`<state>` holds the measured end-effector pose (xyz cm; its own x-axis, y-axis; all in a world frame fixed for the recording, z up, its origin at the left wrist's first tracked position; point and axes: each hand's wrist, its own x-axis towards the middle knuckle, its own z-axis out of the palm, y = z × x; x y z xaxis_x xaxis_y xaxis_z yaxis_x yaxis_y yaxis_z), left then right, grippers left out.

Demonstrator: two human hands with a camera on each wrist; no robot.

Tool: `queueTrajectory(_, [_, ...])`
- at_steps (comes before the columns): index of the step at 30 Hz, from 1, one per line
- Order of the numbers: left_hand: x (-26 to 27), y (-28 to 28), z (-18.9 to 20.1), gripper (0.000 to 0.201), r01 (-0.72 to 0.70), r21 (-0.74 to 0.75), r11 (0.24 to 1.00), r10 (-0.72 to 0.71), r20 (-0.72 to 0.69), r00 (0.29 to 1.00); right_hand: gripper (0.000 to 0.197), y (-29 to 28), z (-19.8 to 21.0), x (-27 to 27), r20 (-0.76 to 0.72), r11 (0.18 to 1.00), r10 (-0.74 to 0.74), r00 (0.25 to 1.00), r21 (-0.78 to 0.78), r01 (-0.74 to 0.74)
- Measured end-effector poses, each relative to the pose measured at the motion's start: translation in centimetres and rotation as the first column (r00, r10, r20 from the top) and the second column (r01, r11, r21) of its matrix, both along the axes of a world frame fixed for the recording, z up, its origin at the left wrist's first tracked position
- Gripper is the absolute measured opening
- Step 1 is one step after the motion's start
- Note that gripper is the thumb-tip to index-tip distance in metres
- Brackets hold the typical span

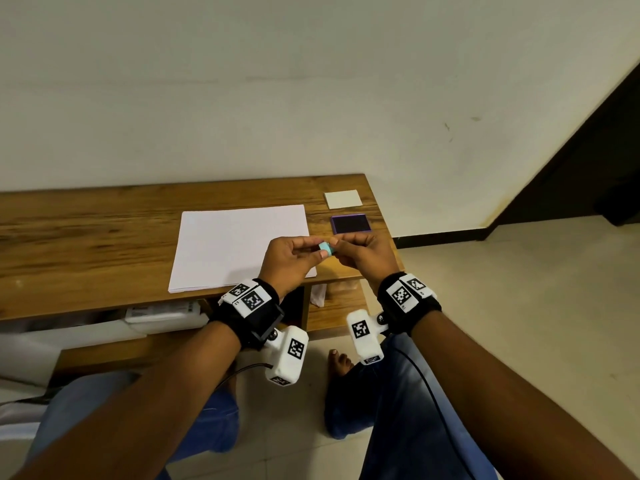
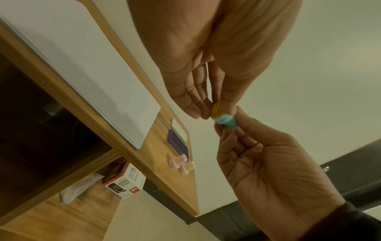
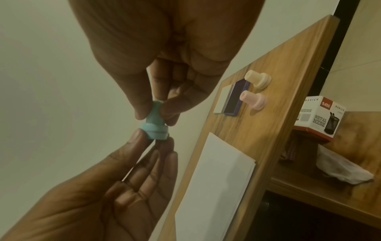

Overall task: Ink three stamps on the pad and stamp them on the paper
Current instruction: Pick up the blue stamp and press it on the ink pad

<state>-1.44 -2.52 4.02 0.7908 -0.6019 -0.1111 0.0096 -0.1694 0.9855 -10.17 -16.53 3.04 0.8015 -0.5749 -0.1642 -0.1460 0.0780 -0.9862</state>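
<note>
Both hands pinch one teal stamp (image 1: 326,250) above the worktop's (image 1: 104,237) near right edge: left hand (image 1: 291,261) fingertips at its base, right hand (image 1: 363,254) around its handle.

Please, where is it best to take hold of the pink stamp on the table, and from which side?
Probably at the narrow neck of the pink stamp, coming from above. It seems to stand on its wide base with the handle up, beside the ink pad. The cream stamp stands close on one side, so place the fingers across the other two sides.
</note>
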Motion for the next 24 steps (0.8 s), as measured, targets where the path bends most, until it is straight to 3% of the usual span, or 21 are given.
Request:
queueTrajectory(5, [0.2, 0.2, -0.8, 0.034, -0.018, -0.026, 0.999, 0.013, -0.174, 0.985, 0.007, -1.3, -0.6, -0.5, 0.033, 0.977, -0.185, 0.982, 0.112, 0.180])
queueTrajectory(12, [0.8, -0.3, -3.5, 0.031, 0.110, 0.274, 0.955, -0.130, 0.056, 0.990, 0.020, -3.3, -1.7, -1.8, -0.014, 0.961, -0.274, 0.962, 0.037, 0.274])
queueTrajectory(18, [1.1, -4.2, -5.6, 0.031, 0.058, 0.365, 0.929, -0.114, 0.136, 0.984, 0.038, -5.3, -4.0, -1.8, -0.066, 0.948, -0.313, 0.948, -0.077, 0.308])
queueTrajectory(24, [2.0, -8.1, -7.2, 0.032, 0.066, 0.405, 0.912, -0.161, 0.203, 0.966, 0.034, -7.5, -4.8, -1.5, -0.077, 0.949, -0.294, 0.953, -0.144, 0.281])
